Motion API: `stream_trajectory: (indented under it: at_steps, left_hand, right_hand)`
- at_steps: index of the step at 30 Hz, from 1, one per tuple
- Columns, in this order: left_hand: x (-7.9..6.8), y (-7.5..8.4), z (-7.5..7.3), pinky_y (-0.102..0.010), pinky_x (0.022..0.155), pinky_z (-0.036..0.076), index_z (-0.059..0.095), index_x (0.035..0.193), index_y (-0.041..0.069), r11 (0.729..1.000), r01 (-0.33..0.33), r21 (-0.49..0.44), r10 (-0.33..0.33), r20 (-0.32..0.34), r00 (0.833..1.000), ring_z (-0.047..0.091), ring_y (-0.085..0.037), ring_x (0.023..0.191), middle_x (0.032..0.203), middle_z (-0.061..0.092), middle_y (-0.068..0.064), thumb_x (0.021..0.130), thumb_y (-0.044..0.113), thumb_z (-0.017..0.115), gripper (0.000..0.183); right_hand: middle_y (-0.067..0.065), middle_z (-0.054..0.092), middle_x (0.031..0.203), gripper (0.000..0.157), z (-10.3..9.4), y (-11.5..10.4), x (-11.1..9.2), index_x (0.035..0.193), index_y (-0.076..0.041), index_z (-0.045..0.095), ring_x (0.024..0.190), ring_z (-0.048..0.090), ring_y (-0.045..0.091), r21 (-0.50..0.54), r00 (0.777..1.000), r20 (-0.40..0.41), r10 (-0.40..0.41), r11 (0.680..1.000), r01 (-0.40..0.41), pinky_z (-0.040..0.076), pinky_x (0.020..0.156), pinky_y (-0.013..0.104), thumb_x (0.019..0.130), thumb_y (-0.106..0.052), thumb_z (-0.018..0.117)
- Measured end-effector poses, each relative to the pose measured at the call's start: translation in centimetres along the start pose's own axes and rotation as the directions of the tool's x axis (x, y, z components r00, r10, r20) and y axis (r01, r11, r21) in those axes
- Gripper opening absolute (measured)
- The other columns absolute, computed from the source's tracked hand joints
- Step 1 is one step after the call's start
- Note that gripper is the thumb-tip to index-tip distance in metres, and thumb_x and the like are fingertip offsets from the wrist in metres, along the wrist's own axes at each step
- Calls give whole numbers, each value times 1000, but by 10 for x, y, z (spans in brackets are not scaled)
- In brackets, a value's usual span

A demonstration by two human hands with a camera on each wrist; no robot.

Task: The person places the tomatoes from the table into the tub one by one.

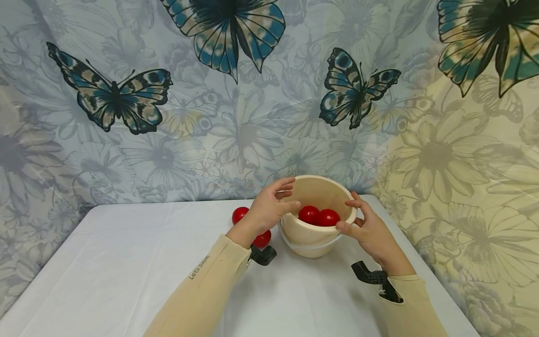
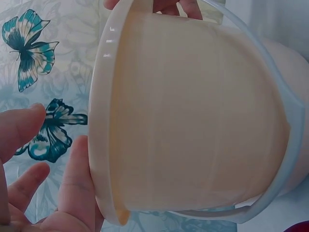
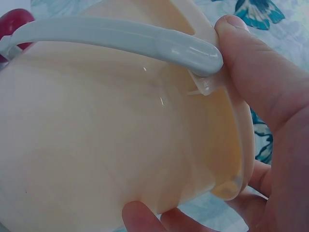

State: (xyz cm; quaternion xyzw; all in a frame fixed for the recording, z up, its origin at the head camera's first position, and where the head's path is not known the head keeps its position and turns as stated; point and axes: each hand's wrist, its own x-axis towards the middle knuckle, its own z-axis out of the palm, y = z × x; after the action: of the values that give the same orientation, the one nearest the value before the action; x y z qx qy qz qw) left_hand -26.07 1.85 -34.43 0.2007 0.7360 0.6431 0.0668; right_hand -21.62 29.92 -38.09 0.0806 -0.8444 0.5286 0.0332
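Observation:
A cream plastic bucket [image 1: 311,241] stands on the table with two red balls [image 1: 328,217] inside, its pale handle [image 2: 285,159] lowered across the near side. My right hand [image 1: 370,234] grips the bucket's right rim, its thumb [image 3: 258,72] at the rim by the handle joint and its other fingers on the far side. At the left rim is my left hand [image 1: 271,206], fingers spread and loosely bent; one finger [image 2: 77,179] comes right up to the rim. Two more red balls, a farther one [image 1: 239,214] and a nearer one [image 1: 263,239], lie left of the bucket, partly hidden by my left hand and wrist.
A white cloth covers the table [image 1: 126,262]. Behind and to the right hangs a fabric backdrop [image 1: 246,135] with butterflies and flowers, close to the table's edges. Black wrist mounts [image 1: 370,274] stick out below both hands.

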Motion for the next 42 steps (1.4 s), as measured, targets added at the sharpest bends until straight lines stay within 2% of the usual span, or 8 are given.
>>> stream_trajectory:
  at_steps: [11,17,20,23,26,29,33,42]
  left_hand:
    - [-3,-1,2,-38,100,49,54,143,24,999,-20,25,21,-9,1000,50,-20,129,137,54,2,89,15,76,59]
    - [-9,3,8,-40,100,48,54,144,23,985,-117,129,115,24,993,47,-22,130,142,48,4,89,17,75,59]
    - [-13,7,12,-36,98,50,54,145,22,984,-152,93,148,48,988,45,-23,132,142,46,4,89,13,74,60]
    - [-20,8,14,-32,95,52,54,144,23,987,-156,29,155,54,987,45,-21,132,142,46,6,88,8,76,62]
    - [-29,6,12,-28,92,53,54,143,25,987,-162,24,161,44,986,46,-21,131,142,46,8,88,10,76,61]
    - [-39,1,4,-30,92,53,54,143,23,985,-169,24,168,38,985,46,-25,131,142,47,7,88,11,76,60]
    - [-54,-10,-12,-34,93,53,54,144,19,989,-139,45,137,38,990,49,-25,129,143,46,4,89,9,76,60]
    - [-88,-42,-65,-39,96,52,54,143,22,991,-43,130,50,-49,998,49,-26,129,143,47,2,88,9,77,61]
  right_hand:
    - [0,5,166,68,-1,0,0,143,-1,34,128,49,43,-19,1000,0,2,1000,-2,52,93,38,93,-25,74]
    - [3,4,166,69,-1,0,0,143,-1,34,128,49,44,-13,1000,-2,10,1000,-10,52,93,40,93,-26,74]
    - [3,4,166,69,-1,0,0,144,-1,34,129,47,45,-11,1000,-3,13,1000,-13,52,93,41,93,-26,74]
    - [2,3,166,70,0,0,0,144,-1,33,129,47,45,-4,1000,-1,13,1000,-13,51,93,41,93,-26,74]
    - [1,4,166,70,0,0,0,144,-1,33,129,47,45,-2,1000,-1,11,1000,-11,52,92,40,93,-25,74]
    - [2,4,166,69,0,0,1,144,-1,34,129,48,45,-5,1000,-2,8,1000,-8,52,92,39,93,-25,74]
    - [2,4,166,69,0,0,0,143,-1,34,129,47,45,-12,1000,-1,9,1000,-9,51,93,40,93,-26,74]
    - [0,4,166,69,0,0,0,142,-2,35,130,46,45,-3,1000,-4,13,1000,-14,51,94,42,92,-26,75]
